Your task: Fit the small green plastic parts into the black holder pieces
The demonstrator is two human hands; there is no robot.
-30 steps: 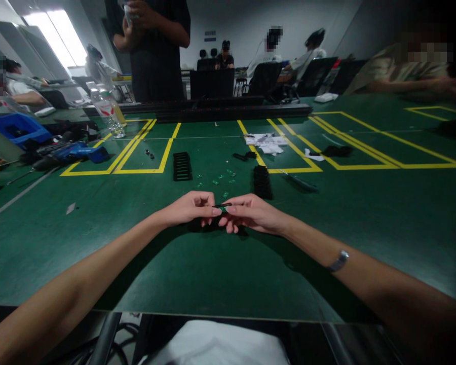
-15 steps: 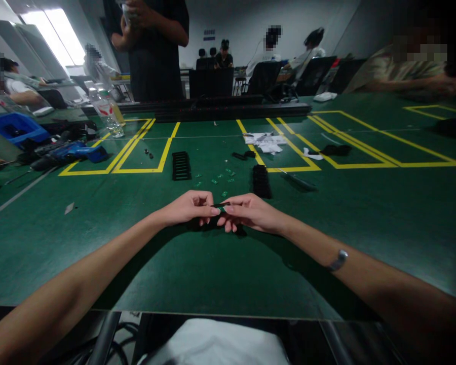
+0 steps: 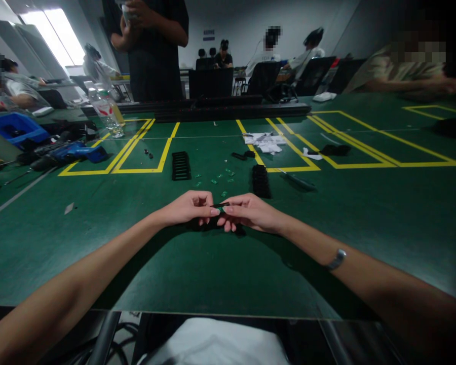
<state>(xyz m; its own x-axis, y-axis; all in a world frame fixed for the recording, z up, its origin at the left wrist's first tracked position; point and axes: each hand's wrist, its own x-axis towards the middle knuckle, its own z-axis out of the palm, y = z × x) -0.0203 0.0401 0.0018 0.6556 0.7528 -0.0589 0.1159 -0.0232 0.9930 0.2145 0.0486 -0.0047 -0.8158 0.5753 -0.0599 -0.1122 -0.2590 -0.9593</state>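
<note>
Just above the green table (image 3: 220, 274), my left hand (image 3: 194, 207) and my right hand (image 3: 247, 210) meet, both closed in a pinch. Between them they hold a small black plastic part (image 3: 221, 205), mostly covered by the fingers. A small green circuit board (image 3: 221, 209) shows against it, near my right thumb. Several loose green circuit boards (image 3: 214, 181) lie scattered beyond my hands. A black slotted tray (image 3: 181, 166) lies beyond my left hand, and a ribbed black row of parts (image 3: 261, 181) beyond my right.
A screwdriver-like tool (image 3: 299, 181) and white paper (image 3: 266, 142) lie to the right. A blue power tool (image 3: 79, 151), a blue bin (image 3: 15, 129) and plastic bottles (image 3: 108, 111) stand at the left. Long black bars (image 3: 231, 109) cross the back; a person (image 3: 152, 50) stands behind them.
</note>
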